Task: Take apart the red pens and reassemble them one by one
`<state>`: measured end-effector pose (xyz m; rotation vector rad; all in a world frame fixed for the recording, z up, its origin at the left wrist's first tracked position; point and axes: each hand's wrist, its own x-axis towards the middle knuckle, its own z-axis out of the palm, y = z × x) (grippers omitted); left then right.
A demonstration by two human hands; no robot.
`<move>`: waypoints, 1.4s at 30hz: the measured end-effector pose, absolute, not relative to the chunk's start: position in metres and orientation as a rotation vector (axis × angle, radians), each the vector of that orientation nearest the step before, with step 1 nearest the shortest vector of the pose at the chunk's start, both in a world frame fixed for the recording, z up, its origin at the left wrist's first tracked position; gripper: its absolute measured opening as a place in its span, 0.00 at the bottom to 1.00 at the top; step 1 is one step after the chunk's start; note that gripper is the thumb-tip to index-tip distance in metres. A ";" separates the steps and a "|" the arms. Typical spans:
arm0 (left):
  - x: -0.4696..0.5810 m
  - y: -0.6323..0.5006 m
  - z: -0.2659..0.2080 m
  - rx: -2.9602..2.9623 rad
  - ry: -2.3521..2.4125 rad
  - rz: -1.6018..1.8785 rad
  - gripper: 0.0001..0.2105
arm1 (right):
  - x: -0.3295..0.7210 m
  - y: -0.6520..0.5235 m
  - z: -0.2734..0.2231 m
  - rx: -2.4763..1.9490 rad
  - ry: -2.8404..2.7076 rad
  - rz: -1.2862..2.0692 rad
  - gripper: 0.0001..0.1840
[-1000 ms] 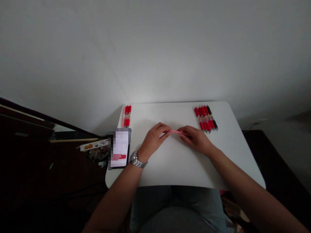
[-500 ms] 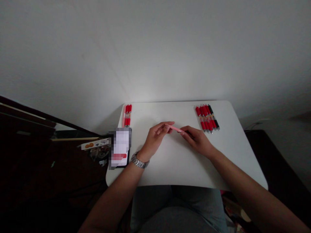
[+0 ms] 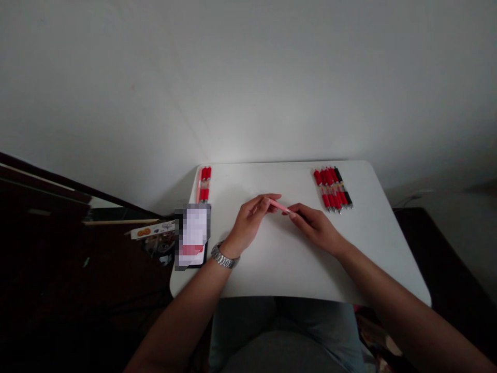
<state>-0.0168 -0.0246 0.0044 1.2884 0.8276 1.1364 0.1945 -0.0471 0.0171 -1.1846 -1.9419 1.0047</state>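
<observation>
A pink pen is held between my two hands above the middle of the white table. My left hand, with a metal watch on its wrist, is closed on the pen's left end. Thumb and fingers of my right hand pinch the right end, which they partly cover. To the right and farther back lies a row of several red pens with a black pen at its right side.
At the table's back left lie two red pens beside another pink pen. A phone, partly blurred out, rests at the left edge. Behind the table rises a pale wall. A patterned strip sticks out beyond the left edge.
The pink pen's right end has tipped slightly downward, and my right fingers have shifted a little on it. Both hands keep hold; the pens on the table lie as before.
</observation>
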 end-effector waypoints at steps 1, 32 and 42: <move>-0.016 -0.025 0.004 1.289 0.815 1.138 0.16 | 0.194 -0.047 0.018 -1.178 -1.941 1.014 0.19; -0.015 -0.026 0.010 1.444 0.848 1.027 0.17 | 0.193 -0.045 0.003 -1.235 -2.116 0.666 0.18; -0.014 -0.026 0.010 1.409 0.841 1.064 0.16 | 0.190 -0.046 0.003 -1.235 -2.144 0.517 0.15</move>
